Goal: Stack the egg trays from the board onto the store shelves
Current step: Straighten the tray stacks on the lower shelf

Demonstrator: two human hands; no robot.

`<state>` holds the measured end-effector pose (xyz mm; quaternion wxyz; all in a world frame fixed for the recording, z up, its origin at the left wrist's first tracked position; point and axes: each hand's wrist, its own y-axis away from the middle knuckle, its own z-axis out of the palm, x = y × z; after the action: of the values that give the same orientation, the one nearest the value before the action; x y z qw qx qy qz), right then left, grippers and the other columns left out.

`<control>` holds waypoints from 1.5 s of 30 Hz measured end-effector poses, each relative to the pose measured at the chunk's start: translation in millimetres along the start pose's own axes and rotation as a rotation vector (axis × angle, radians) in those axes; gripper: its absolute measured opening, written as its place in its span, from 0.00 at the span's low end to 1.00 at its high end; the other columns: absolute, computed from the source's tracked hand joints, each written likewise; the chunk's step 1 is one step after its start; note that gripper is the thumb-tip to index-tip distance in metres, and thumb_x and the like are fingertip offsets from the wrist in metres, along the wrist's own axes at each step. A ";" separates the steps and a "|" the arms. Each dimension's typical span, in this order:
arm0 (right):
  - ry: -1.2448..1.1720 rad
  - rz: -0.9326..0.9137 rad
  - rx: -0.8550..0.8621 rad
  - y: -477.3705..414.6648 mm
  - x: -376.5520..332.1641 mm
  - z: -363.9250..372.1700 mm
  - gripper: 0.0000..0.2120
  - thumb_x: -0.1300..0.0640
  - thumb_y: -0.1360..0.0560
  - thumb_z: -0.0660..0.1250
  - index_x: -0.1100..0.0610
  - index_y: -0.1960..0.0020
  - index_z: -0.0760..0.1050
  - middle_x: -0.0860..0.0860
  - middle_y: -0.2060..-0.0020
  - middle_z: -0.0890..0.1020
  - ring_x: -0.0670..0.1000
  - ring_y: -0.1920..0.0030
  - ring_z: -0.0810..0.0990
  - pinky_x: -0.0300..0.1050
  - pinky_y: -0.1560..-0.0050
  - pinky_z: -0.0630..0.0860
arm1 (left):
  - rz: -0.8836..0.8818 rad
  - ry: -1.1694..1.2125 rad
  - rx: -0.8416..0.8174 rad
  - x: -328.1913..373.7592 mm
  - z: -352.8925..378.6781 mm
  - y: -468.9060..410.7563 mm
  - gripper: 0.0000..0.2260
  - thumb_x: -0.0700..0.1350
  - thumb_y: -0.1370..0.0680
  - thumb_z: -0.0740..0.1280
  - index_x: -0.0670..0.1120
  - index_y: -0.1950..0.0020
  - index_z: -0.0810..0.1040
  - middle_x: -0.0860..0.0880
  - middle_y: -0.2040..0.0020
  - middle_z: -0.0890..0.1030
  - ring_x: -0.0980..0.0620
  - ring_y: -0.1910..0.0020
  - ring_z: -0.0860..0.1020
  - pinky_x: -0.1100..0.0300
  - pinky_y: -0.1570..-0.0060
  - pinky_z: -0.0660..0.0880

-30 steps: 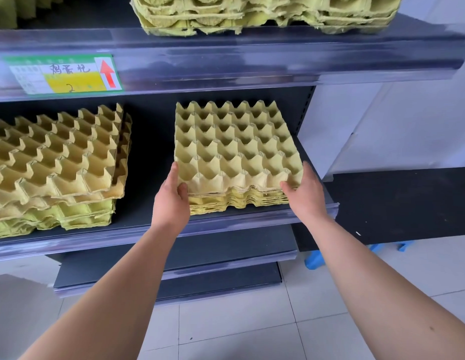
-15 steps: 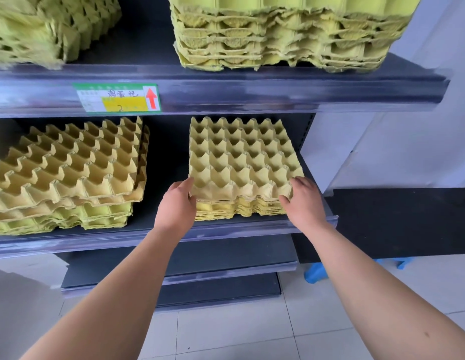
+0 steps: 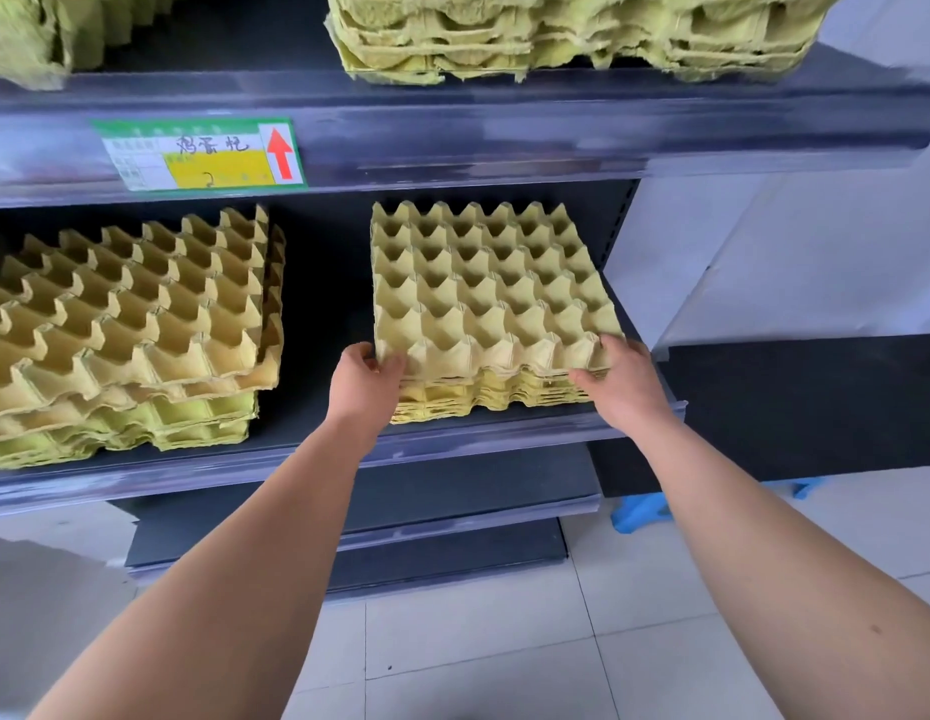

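Both hands had slid from the sides of the stack (image 3: 483,394) to its front corners: the left hand (image 3: 367,387) pinched the front-left corner of the top egg tray (image 3: 483,283) and the right hand (image 3: 621,379) curled over the front-right one, each grip closed on that tray. The stack sat at the right end of the middle shelf (image 3: 504,432), near its front edge, so this placement seemed almost finished.

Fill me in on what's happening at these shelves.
A person is stacking egg trays. The left hand and right hand each grip a front corner of the top tray, which sits on the right-hand stack on the middle shelf. A second stack lies to its left, and more trays sit on the upper shelf.
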<state>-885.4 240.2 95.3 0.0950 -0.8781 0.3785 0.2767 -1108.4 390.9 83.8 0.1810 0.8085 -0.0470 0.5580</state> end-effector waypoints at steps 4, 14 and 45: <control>-0.055 -0.002 0.006 -0.3 5.2 -1.3 0.29 0.52 0.25 0.67 0.54 0.27 0.62 0.57 0.31 0.64 0.55 0.37 0.73 0.40 0.46 0.65 | 0.013 0.077 -0.031 -3.5 -2.5 0.2 0.13 0.52 0.24 0.66 0.46 0.45 0.76 0.48 0.51 0.82 0.45 0.53 0.82 0.47 0.51 0.80; -0.109 -0.036 0.033 0.8 9.6 1.5 0.28 0.52 0.25 0.68 0.56 0.28 0.64 0.55 0.32 0.65 0.54 0.42 0.74 0.39 0.48 0.64 | 0.027 0.203 -0.116 -14.0 -8.4 7.3 0.12 0.42 0.22 0.66 0.46 0.39 0.77 0.51 0.48 0.81 0.57 0.54 0.81 0.64 0.54 0.74; -0.151 -0.055 0.039 3.4 8.0 14.4 0.29 0.47 0.24 0.66 0.57 0.28 0.62 0.56 0.31 0.60 0.53 0.43 0.73 0.39 0.48 0.64 | -0.051 -0.014 -0.032 -24.9 -12.2 3.8 0.16 0.50 0.28 0.68 0.52 0.40 0.77 0.53 0.51 0.82 0.46 0.51 0.81 0.46 0.45 0.78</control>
<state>-889.3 238.4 79.0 0.1478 -0.8628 0.3513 0.3322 -1129.6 388.5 65.6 0.2077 0.8103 -0.0368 0.5467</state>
